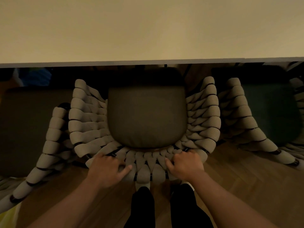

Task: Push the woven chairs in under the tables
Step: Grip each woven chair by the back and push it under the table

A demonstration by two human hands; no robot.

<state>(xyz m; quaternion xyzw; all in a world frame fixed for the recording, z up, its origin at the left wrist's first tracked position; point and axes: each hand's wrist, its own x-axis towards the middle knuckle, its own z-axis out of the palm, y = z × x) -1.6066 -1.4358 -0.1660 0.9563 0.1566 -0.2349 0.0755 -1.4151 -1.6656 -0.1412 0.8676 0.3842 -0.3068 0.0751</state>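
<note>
A woven chair (87,122) with thick beige rope bands and a dark seat cushion (146,117) stands right in front of me, its seat front tucked under the edge of the pale table (148,30). My left hand (106,170) grips the top of the backrest on the left, fingers curled over the rim. My right hand (185,165) grips the same rim on the right. The chair's legs are hidden.
A second woven chair (49,145) stands close on the left, and a third (246,122) close on the right with a dark green seat. Wooden floor (238,178) lies below. My legs in dark trousers (143,209) stand just behind the backrest.
</note>
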